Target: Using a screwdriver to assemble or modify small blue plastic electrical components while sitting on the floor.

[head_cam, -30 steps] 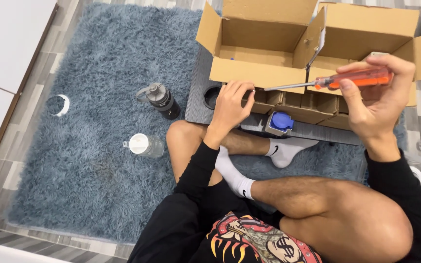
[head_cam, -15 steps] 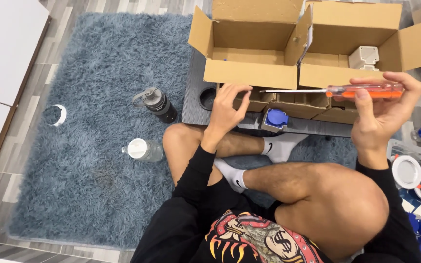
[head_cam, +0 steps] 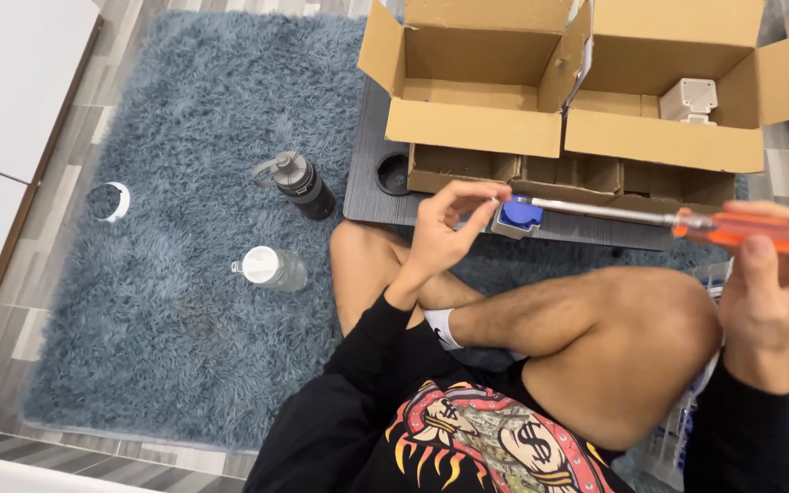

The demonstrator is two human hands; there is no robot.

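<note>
Hands have lifted off the boxes: our right hand (head_cam: 778,292) grips the orange screwdriver (head_cam: 687,222) level, its tip now meeting our left hand (head_cam: 445,233), whose fingertips pinch there, above the blue-capped part (head_cam: 520,215).

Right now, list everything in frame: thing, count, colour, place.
screwdriver: 1, orange handle, held level in right hand
cardboard boxes: 2, brown, open, on low table
low table: 1, dark grey, on rug
blue-and-grey part: 1, table front edge
dark bottle: 1, on rug
clear bottle: 1, white cap, on rug
rug: 1, blue-grey, shaggy
left hand: fingers at screwdriver tip
right hand: grips handle
</note>
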